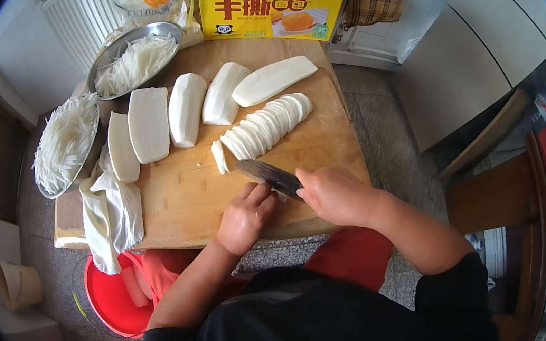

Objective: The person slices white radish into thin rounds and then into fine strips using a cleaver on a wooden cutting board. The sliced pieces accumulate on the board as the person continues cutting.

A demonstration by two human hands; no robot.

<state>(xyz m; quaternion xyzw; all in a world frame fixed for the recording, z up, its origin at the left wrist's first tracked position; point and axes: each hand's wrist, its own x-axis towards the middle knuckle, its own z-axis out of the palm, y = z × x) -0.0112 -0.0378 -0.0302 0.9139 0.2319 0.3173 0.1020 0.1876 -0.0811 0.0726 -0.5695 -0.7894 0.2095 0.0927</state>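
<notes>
My right hand (335,195) grips a kitchen knife (272,175) with a dark blade, low over the wooden cutting board (184,205). Beside the blade my left hand (248,214) is bent down with curled fingers; a bit of white vegetable shows at its fingertips, mostly hidden. Beyond the knife lies a slanting row of thin overlapping white slices (269,125), with a few more slices (220,157) at its near end. Several peeled white radish-like pieces (186,110) lie across the board, some with flat cut faces. Whether the blade touches anything cannot be told.
White shreds fill a metal bowl (172,59) and a second bowl (89,158) at the left. A white cloth (109,215) hangs over the board's near left edge, above a red bucket (113,300). A yellow cardboard box (270,5) stands behind. A wooden chair (490,188) is at right.
</notes>
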